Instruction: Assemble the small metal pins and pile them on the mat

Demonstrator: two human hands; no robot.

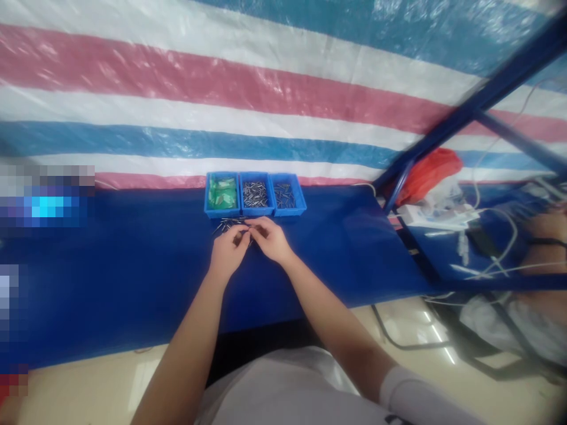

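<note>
My left hand [230, 251] and my right hand [270, 237] meet over the blue table, fingertips pinched together. What sits between the fingers is too small to make out. Just beyond my left fingers lies a loose pile of thin dark metal pins [228, 224], partly hidden by the hands. Behind it three blue bins stand side by side. The left bin [207, 203] holds small green and whitish pieces [222, 193]. Many short metal parts [255, 194] fill the middle bin [257, 211]. Thinner dark metal parts [284, 195] lie in the right bin [301, 203].
A striped plastic sheet [266, 88] hangs behind the blue table [146, 265]. To the right stands a dark blue metal frame [443, 127]. Beyond it are a red plastic bag [432, 174], a white power strip [438, 217], cables, and part of another person [547, 236].
</note>
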